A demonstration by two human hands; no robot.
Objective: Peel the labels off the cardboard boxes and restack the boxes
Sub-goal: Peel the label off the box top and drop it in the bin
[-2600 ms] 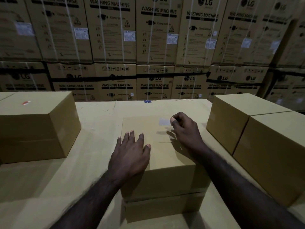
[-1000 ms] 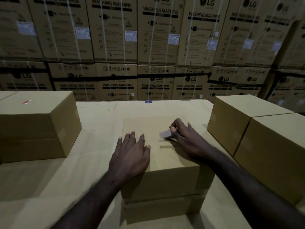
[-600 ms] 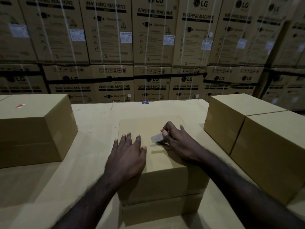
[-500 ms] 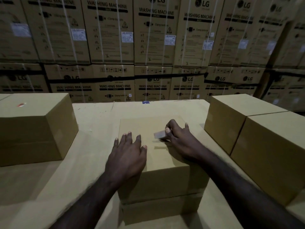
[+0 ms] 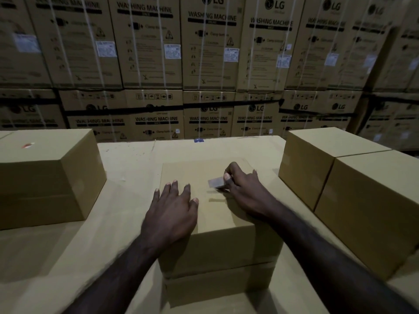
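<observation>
A plain cardboard box (image 5: 204, 168) stands in the middle in front of me on a cardboard-covered surface (image 5: 127, 173). My left hand (image 5: 172, 214) lies flat on the box's top near its left edge, fingers spread. My right hand (image 5: 244, 189) pinches a small pale label (image 5: 215, 182) between thumb and forefinger, lifted off the box top; a faint shadow falls beneath it. No other label shows on this box's top.
A box (image 5: 45, 175) with a small red mark on top sits at the left. Two boxes (image 5: 317, 155) (image 5: 374, 200) stand side by side at the right. Stacked washing machine cartons (image 5: 208, 64) wall off the back.
The label was stuck flat near the far part of the box top; my right hand has peeled it off and drawn it toward me. My left hand has stayed pressed on the box.
</observation>
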